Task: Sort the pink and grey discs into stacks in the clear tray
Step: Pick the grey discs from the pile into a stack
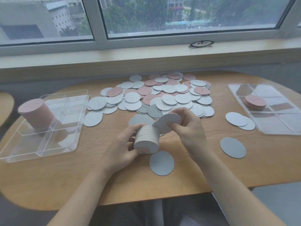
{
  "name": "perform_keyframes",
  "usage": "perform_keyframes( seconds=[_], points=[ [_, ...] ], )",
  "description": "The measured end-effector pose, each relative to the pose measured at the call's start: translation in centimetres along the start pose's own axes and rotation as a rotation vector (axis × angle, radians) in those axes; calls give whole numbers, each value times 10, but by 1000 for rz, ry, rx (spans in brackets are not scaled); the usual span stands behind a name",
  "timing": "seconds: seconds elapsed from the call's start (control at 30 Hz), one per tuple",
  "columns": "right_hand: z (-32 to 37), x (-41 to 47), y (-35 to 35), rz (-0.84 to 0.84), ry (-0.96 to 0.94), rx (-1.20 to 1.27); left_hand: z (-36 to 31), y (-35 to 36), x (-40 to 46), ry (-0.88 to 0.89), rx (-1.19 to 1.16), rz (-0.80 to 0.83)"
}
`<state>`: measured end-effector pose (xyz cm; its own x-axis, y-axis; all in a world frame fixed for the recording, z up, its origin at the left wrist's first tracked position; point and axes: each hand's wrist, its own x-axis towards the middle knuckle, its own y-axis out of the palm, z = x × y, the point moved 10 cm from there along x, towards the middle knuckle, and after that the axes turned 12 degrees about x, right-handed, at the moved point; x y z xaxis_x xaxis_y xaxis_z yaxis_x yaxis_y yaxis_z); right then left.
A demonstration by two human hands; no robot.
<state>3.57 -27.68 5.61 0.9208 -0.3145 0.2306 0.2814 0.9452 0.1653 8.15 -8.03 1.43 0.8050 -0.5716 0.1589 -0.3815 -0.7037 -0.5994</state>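
My left hand (123, 149) grips a thick stack of grey discs (146, 139) lying on its side above the table's middle. My right hand (187, 126) pinches a single grey disc (167, 121) against the far end of that stack. A big loose heap of pink and grey discs (156, 95) covers the table behind my hands. A tall pink stack (36, 113) stands in the clear tray (68, 144) at the left. A short pink stack (254, 102) lies on the clear lid (276, 126) at the right.
Single grey discs lie on the wooden table (48, 180) near me: one (161, 163) just below the stack, one (232, 147) to the right, two (240, 121) beside the lid. A windowsill with glasses (201, 43) runs along the back.
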Motion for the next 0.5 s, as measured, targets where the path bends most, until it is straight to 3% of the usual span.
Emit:
perform_keyframes(
  seconds=[0.2, 0.5],
  points=[
    [-27, 3, 9, -54, 85, 183, 4, -1, 1, -5, 5, -7],
    [-36, 1, 0, -97, 111, 179, 4, 0, 1, 3, 14, 10]
  ],
)
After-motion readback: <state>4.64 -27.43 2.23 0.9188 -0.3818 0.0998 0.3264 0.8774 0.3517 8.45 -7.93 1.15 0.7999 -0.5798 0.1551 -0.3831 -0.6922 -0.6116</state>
